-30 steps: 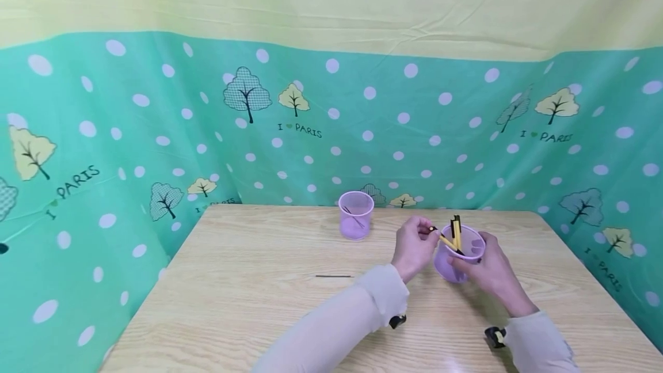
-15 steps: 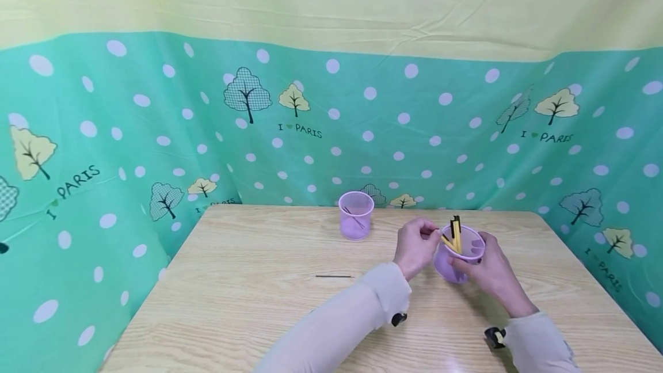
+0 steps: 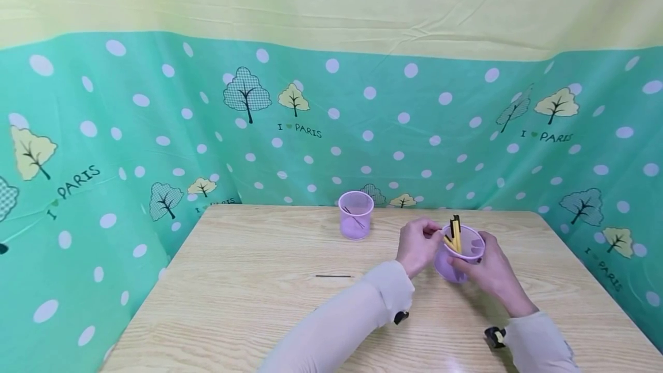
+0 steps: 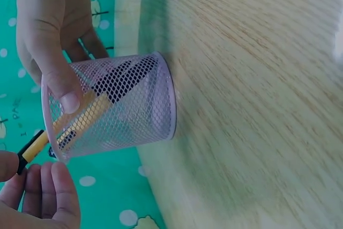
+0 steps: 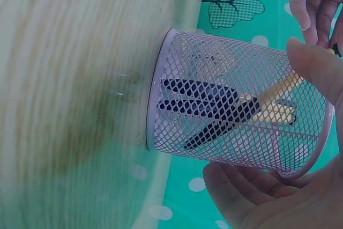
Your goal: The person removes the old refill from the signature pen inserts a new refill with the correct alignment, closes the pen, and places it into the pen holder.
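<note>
My right hand (image 3: 494,272) grips a purple mesh pen holder (image 3: 452,266) near its rim, thumb on the near side. My left hand (image 3: 418,244) is at the holder's left rim. Its thumb and fingers pinch the black top end of a yellow and black pen (image 4: 36,147), which slants down inside the mesh. Through the wall in the right wrist view, the black lower ends of several pens (image 5: 201,89) show near the holder's base. Two of these pens (image 3: 456,235) stand up past the middle of the opening in the head view.
A second purple mesh holder (image 3: 355,228) stands at the table's back edge with a few thin dark sticks in it. One thin dark stick (image 3: 334,276) lies on the wooden table (image 3: 233,304), left of my left hand. A patterned curtain (image 3: 362,108) rises behind.
My left hand has shifted slightly right, toward the holder, and the pinched pen has slid deeper in. My right hand and the holder have stayed in place.
</note>
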Available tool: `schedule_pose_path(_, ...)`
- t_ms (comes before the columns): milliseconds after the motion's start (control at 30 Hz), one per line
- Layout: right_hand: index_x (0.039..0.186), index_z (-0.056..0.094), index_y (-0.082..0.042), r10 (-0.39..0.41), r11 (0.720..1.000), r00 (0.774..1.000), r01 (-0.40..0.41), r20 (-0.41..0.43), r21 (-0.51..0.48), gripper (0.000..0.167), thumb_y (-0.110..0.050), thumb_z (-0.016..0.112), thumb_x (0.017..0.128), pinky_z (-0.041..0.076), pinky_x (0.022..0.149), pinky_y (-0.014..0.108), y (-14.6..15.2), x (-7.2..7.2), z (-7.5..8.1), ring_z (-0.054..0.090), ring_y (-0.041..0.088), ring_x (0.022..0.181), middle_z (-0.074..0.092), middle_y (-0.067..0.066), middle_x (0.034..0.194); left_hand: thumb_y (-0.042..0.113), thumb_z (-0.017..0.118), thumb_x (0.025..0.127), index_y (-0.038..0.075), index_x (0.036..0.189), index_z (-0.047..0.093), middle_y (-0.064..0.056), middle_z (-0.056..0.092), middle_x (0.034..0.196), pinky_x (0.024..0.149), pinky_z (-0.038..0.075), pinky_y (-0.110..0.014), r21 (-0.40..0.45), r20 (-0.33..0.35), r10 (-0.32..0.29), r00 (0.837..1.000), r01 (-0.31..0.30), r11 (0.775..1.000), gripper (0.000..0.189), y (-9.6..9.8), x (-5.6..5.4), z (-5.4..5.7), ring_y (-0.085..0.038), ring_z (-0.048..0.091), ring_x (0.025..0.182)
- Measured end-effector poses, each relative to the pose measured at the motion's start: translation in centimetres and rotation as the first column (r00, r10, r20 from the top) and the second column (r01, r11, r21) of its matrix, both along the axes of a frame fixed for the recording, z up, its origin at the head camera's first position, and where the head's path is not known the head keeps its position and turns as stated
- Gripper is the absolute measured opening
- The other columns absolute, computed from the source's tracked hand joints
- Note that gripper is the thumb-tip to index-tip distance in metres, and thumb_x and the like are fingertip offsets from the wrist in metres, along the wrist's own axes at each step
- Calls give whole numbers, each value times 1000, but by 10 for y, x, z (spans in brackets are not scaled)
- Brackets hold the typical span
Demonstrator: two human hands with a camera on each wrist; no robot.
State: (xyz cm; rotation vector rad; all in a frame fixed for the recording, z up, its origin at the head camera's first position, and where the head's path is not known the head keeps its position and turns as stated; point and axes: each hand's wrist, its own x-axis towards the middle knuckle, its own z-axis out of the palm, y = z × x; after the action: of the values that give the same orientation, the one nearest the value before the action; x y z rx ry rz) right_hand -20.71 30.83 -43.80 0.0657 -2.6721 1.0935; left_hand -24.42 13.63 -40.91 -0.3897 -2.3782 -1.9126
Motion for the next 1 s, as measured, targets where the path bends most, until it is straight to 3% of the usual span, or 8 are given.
schedule_pose_path(600, 137, 21, 18, 0, 1000, 1000, 0, 8, 17, 101, -28, 83, 73, 41, 88, 62, 0, 2, 0, 48, 50, 107, 41, 40, 123, 7, 68, 86, 8, 92, 71, 9, 61, 73, 62, 48, -12, -111, -102, -25, 994, 13, 994, 7, 4, -2, 2, 1, 54, 65)
schedule_pose_path(1000, 135, 23, 19, -5, 1000, 1000, 4, 12, 18, 96, -23, 81, 72, 44, 84, 60, -1, 2, 0, 50, 48, 103, 44, 38, 119, 7, 70, 85, 11, 88, 70, 10, 60, 71, 60, 47, -13, -160, -57, -15, 998, 6, 987, 5, 8, -1, 1, 0, 53, 64)
